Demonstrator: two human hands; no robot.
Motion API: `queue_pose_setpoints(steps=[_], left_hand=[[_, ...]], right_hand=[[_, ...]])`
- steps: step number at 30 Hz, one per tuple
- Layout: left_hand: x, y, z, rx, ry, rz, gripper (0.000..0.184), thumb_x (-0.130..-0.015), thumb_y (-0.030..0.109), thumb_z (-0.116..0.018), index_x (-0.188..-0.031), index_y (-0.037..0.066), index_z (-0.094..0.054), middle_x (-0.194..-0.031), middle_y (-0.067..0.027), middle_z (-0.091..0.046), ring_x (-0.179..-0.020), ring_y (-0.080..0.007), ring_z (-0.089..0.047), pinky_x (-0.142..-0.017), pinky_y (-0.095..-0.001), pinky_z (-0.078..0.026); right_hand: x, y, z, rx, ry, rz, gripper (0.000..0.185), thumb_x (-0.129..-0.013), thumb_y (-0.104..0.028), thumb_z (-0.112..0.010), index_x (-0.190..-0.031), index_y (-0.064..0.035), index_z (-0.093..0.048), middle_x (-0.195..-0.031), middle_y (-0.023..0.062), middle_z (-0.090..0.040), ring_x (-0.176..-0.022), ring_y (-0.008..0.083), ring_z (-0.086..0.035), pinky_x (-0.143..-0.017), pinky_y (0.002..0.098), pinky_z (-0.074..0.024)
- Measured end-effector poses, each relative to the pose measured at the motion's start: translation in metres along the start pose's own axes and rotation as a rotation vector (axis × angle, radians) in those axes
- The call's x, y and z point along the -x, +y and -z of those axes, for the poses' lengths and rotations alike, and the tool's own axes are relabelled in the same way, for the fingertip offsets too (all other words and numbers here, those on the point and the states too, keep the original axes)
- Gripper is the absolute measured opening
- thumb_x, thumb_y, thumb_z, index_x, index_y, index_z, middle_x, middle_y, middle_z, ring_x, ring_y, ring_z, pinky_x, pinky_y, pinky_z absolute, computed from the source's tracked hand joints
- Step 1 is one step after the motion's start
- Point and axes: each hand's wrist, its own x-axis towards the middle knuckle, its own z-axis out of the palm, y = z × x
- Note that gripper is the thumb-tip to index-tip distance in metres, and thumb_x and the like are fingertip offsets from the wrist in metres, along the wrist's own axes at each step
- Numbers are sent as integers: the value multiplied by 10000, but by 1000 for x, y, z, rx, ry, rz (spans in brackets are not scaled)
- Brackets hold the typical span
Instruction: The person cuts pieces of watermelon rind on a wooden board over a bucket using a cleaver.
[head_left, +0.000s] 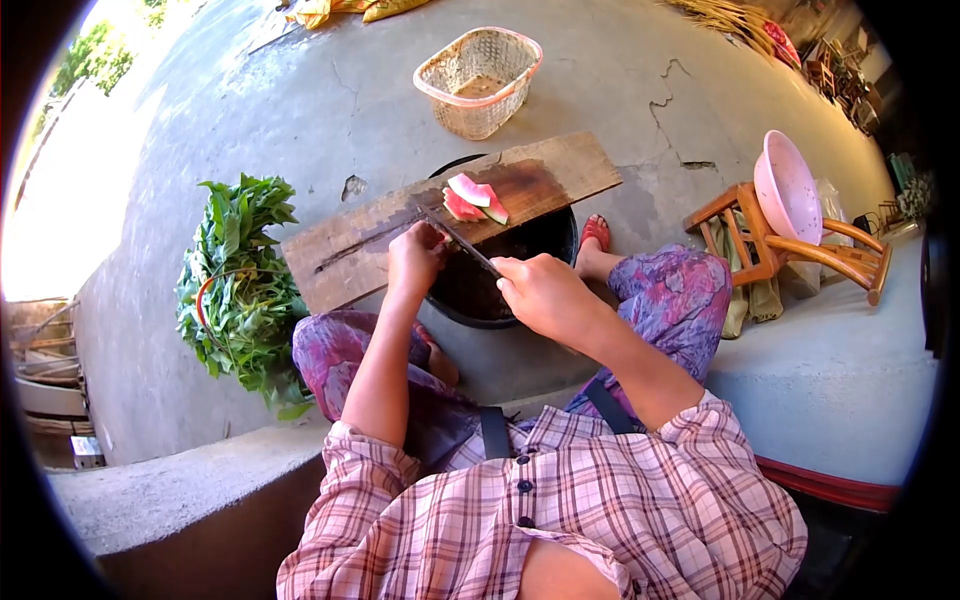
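Note:
My right hand (545, 292) is closed round the handle of a knife (462, 243), whose blade slants up and left over the near edge of a wooden board (350, 248). Beside the blade, my left hand (415, 258) has its fingers pinched together; what they hold, if anything, is hidden. Pieces of watermelon rind (478, 196) with red flesh lie in a small pile on the board, just beyond the knife. The board rests across a black tub (470, 308) that has dark contents, hard to make out.
A bundle of leafy greens (240, 285) in a basket stands at the left. Beyond the board is a pale plastic basket (480, 85). To the right, a pink basin (787, 188) leans on a wooden chair (750, 240). My knees flank the tub.

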Motion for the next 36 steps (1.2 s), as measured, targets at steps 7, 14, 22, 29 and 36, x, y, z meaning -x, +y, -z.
queue_pose_setpoints(steps=[7, 14, 22, 29, 36], left_hand=[[-11, -17, -4, 82, -3, 29, 136, -884, 68, -728, -963, -24, -665, -785, -87, -707, -624, -141, -685, -555, -279, -556], [-8, -8, 0, 118, 5, 89, 131, -886, 72, -734, -926, -22, -652, -778, -84, -704, -611, -142, -683, -542, -281, -557], [-4, 2, 3, 146, 0, 101, 119, -879, 51, -730, -924, -23, -648, -771, -74, -701, -604, -139, -679, -549, -286, -546], [-12, -19, -1, 298, -27, 112, 130, -886, 46, -741, -908, -30, -637, -784, -71, -691, -611, -133, -672, -549, -277, -558], [-16, -26, 2, 407, -87, 131, 176, -891, 100, -775, -897, -3, -633, -772, -41, -661, -596, -122, -650, -549, -258, -569]], right_hand=[[-6, 7, 2, -118, 36, -64, 147, -906, -138, -600, -940, -11, -667, -734, 247, -658, -702, 432, -659, -652, 495, -546], [6, -3, 13, -141, 5, -45, 168, -922, -100, -581, -1023, 6, -663, -741, 255, -642, -678, 426, -647, -616, 477, -520], [-8, -2, -5, 6, 15, -44, 165, -910, -147, -588, -921, 0, -663, -724, 245, -657, -695, 433, -661, -650, 509, -547], [4, -1, 9, -261, 26, -109, 168, -916, -123, -576, -976, -2, -676, -696, 248, -643, -656, 430, -647, -608, 498, -526], [7, -18, 36, -442, -122, -269, 167, -927, -77, -536, -969, 22, -664, -616, 204, -620, -459, 281, -615, -489, 399, -506]])
